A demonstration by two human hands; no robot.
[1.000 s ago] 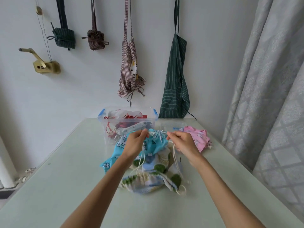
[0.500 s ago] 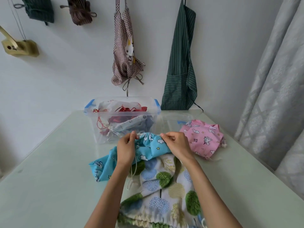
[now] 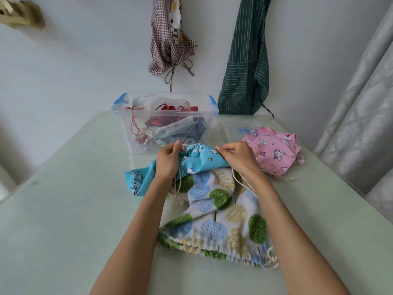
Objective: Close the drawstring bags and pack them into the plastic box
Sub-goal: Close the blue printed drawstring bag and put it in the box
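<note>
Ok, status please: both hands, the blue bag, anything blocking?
Left hand and right hand pinch cords at blue bag mouth. Bag outside plastic box. Nothing blocking.

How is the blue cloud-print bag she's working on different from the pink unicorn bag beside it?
The blue cloud-print bag is held by both hands, left hand and right hand, pinching its white cords; the pink unicorn-print bag lies untouched to the right. The blue one drapes over the tree-print bag; the pink one rests on the table. Both are outside the clear plastic box.

Soft even daylight, wide-angle edge distortion.
</note>
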